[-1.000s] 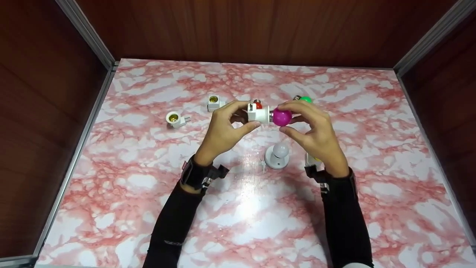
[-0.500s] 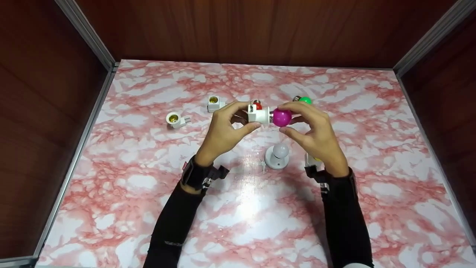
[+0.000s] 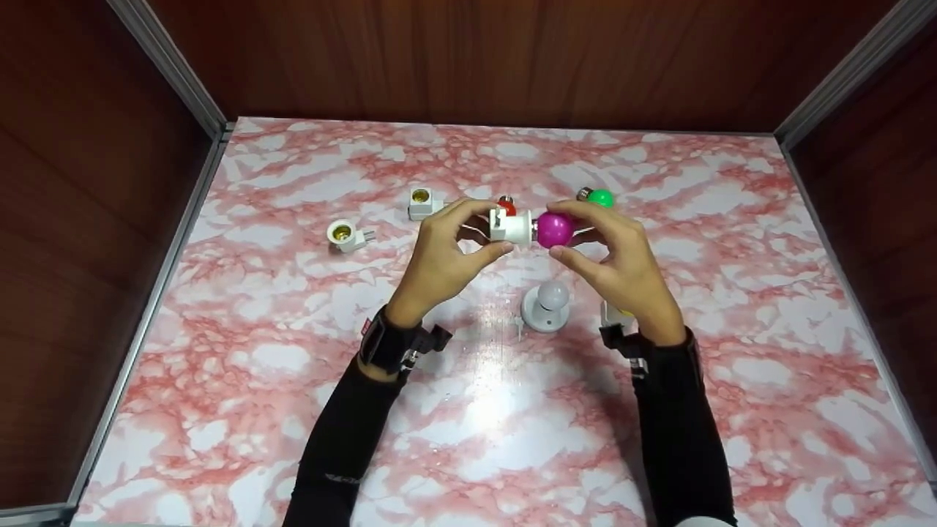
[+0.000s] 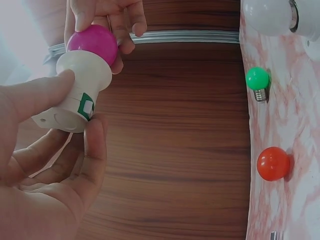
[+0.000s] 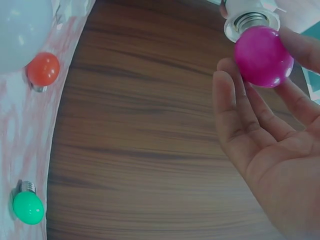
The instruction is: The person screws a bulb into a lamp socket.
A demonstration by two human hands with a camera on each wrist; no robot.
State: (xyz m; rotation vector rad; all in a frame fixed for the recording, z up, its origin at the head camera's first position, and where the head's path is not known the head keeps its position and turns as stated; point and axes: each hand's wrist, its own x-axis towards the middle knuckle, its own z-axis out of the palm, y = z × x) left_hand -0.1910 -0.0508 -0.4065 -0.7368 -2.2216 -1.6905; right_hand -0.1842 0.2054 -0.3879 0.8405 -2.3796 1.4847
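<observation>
My left hand [image 3: 443, 256] grips a white plug-in bulb socket [image 3: 512, 228] between thumb and fingers, raised over the table and lying sideways. A small switch [image 4: 87, 106] on a green patch shows on its side in the left wrist view. With thumb and fingers my right hand [image 3: 618, 252] pinches a magenta light bulb [image 3: 554, 230]. The bulb is lined up with the socket's mouth, and some of its metal screw thread [image 5: 251, 21] shows at the opening in the right wrist view. Behind the hands lie a red bulb [image 3: 506, 208] and a green bulb [image 3: 601, 197].
Two more white sockets, one square [image 3: 421, 205] and one round [image 3: 342, 234], sit to the left. A white bulb [image 3: 553, 296] stands in a round-based holder [image 3: 542, 320] nearer me. Beside my right wrist a white holder [image 3: 612, 315] is partly hidden. Wooden walls [image 3: 468, 62] enclose the marbled table [image 3: 278, 410].
Both hands stay almost in place. The socket in my left fingers has turned slightly, and a little more of the green bulb shows past my right hand.
</observation>
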